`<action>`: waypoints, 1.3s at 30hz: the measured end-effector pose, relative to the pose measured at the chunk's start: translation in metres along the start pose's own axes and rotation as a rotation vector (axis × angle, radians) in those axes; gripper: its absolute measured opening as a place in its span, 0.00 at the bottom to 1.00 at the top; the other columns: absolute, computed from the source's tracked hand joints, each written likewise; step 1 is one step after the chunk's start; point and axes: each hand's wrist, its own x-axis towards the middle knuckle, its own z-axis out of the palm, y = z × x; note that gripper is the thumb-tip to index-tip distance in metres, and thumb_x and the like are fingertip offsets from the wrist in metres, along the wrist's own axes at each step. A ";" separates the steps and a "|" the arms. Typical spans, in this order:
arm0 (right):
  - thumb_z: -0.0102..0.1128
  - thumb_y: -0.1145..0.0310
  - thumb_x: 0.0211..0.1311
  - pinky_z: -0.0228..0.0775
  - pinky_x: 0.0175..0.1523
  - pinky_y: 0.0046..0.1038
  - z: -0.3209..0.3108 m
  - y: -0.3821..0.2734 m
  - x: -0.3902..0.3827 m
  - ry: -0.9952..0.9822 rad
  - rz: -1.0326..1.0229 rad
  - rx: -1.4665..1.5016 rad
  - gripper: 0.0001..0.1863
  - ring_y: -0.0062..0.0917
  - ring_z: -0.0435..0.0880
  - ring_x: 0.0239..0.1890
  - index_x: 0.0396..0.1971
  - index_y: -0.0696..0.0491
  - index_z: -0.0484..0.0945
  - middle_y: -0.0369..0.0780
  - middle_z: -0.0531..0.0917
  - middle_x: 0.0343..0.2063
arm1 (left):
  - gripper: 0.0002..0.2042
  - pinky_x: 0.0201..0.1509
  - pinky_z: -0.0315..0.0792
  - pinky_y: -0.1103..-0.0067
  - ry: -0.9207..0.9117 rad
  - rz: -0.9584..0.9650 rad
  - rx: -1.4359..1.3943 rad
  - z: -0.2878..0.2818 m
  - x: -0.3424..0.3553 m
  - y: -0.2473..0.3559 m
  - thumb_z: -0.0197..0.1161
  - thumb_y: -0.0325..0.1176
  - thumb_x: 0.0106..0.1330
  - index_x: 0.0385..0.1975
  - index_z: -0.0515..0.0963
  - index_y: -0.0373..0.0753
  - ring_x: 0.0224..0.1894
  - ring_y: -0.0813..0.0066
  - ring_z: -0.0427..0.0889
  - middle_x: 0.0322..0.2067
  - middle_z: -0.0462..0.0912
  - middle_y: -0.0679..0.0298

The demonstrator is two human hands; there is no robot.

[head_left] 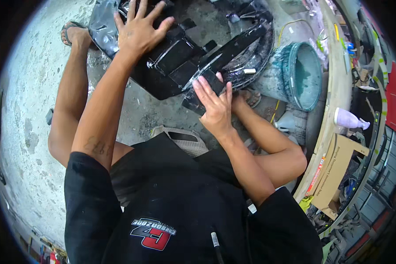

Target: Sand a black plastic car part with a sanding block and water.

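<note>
We looked down on a grey concrete floor [26, 132], stained and damp in patches, with a cluttered edge curving down the right side. There we saw a teal bucket [301, 75] lying on its side with its mouth toward us, a pale spray bottle [350, 119] just beyond it, and a brown cardboard box [336, 171] lower down. A yellow cord [290, 24] ran past the bucket's top.

The person squatted over the work, in a black shirt with both knees spread. One sandalled foot [75, 35] rested on the floor at upper left, beside the work piece.

That piece was a large glossy black panel [185, 57], moulded with ribs and cut-outs, lying on the floor in front of the person, between the foot and the bucket. Its surface looked wet.

The left hand [138, 28] lay flat on the panel's upper left part, fingers spread wide, its grip open and pressing down rather than holding. The right hand [215, 103] rested on the panel's near edge, fingers straight and together over a black block [202, 94] that lay against the panel; its palm covered the block, and we could not tell whether the thumb closed under it.

A pale ridged object [185, 138] lay on the floor between the knees, partly hidden by the shirt.
</note>
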 end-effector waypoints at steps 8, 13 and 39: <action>0.68 0.71 0.54 0.23 0.78 0.70 -0.012 0.007 0.016 -0.117 0.052 0.044 0.44 0.54 0.48 0.83 0.76 0.40 0.70 0.30 0.70 0.77 | 0.23 0.53 0.80 0.55 0.194 0.557 0.118 0.009 -0.005 -0.008 0.52 0.57 0.75 0.54 0.88 0.52 0.43 0.51 0.89 0.54 0.88 0.52; 0.69 0.71 0.50 0.23 0.77 0.70 -0.018 0.015 0.019 -0.175 0.001 0.025 0.47 0.50 0.61 0.79 0.76 0.40 0.70 0.30 0.71 0.76 | 0.26 0.63 0.71 0.51 -0.285 0.042 0.080 0.018 0.003 -0.006 0.53 0.60 0.74 0.56 0.87 0.49 0.53 0.47 0.84 0.57 0.86 0.52; 0.67 0.71 0.56 0.43 0.79 0.54 -0.072 0.063 0.022 0.084 -0.138 0.191 0.38 0.41 0.67 0.75 0.71 0.51 0.74 0.39 0.79 0.69 | 0.31 0.79 0.48 0.48 -0.208 0.041 0.061 0.007 0.001 -0.009 0.53 0.60 0.72 0.67 0.78 0.47 0.75 0.48 0.66 0.71 0.75 0.52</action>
